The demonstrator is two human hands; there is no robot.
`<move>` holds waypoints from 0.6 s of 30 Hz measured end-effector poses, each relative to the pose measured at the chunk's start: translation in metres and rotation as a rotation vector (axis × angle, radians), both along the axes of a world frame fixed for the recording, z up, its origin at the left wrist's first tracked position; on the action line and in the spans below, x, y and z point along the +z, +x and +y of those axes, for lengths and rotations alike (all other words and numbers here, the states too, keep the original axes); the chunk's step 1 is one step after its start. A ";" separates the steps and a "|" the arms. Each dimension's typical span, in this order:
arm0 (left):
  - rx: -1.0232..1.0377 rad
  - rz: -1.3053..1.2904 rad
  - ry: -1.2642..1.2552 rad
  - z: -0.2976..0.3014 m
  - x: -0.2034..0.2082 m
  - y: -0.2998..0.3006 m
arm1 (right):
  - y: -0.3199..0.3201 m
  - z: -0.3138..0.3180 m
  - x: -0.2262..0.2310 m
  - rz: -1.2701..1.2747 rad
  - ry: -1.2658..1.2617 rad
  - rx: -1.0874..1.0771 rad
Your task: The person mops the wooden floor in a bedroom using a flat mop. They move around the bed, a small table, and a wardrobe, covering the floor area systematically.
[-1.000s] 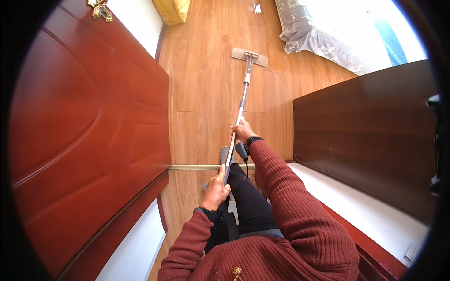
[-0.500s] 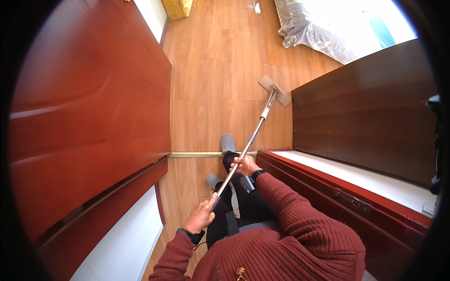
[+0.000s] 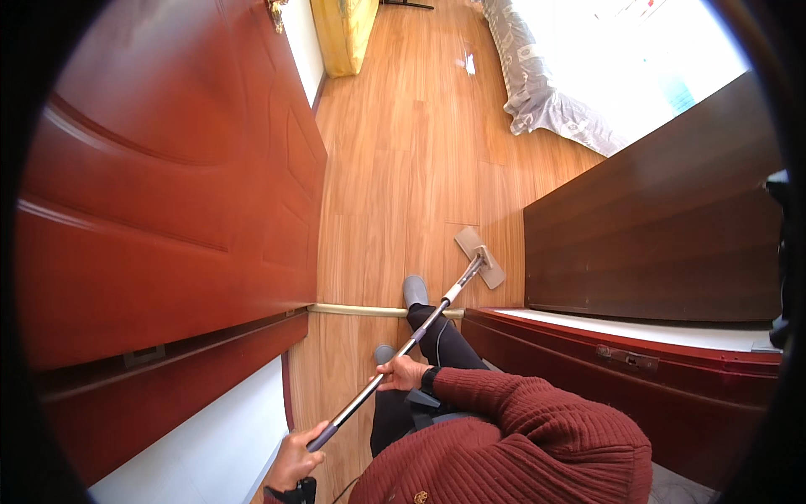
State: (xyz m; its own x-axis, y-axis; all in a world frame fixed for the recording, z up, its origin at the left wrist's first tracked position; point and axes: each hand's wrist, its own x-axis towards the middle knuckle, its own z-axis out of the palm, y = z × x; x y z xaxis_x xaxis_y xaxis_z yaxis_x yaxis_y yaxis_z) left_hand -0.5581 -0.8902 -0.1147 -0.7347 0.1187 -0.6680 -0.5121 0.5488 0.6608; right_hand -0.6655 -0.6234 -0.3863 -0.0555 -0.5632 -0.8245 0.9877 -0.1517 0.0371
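A flat mop (image 3: 432,317) slants across the view, its metal pole running from the lower left up to the right. Its beige rectangular head (image 3: 470,244) lies on the wooden floor (image 3: 378,193), just past the doorway. My left hand (image 3: 294,458) is closed round the dark grip at the pole's near end. Further up the pole, my right hand (image 3: 405,373) wraps round the metal shaft. One grey slipper (image 3: 415,291) is past the pale threshold strip (image 3: 361,310); the other (image 3: 384,354) is on the near side, partly hidden.
A red door (image 3: 176,185) stands open on the left. To the right are the red door frame (image 3: 537,340) and a dark brown cabinet side (image 3: 655,210). Beyond lie a bed with a grey patterned cover (image 3: 546,101) and a yellow covered object (image 3: 346,38).
The mop head has come back toward me, nearer the threshold. Both hands have moved down and to the left with the pole. The view takes in more of the far floor.
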 end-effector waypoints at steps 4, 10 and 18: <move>0.320 -0.004 0.151 0.013 -0.004 0.006 | -0.032 -0.013 0.007 0.163 0.006 0.111; 0.367 0.102 0.086 0.048 -0.044 -0.094 | -0.174 -0.006 0.000 0.366 0.118 0.218; 0.112 0.348 0.088 0.109 -0.084 -0.325 | -0.380 0.037 0.013 0.475 0.152 -0.231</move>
State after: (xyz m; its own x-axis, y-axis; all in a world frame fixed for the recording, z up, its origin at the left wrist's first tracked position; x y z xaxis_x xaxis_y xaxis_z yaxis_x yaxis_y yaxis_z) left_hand -0.8832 -0.7815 -0.1988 -0.9275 0.0703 -0.3670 -0.3024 0.4357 0.8478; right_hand -1.0458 -0.5861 -0.3738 -0.5496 -0.3685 -0.7497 0.8307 -0.3358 -0.4439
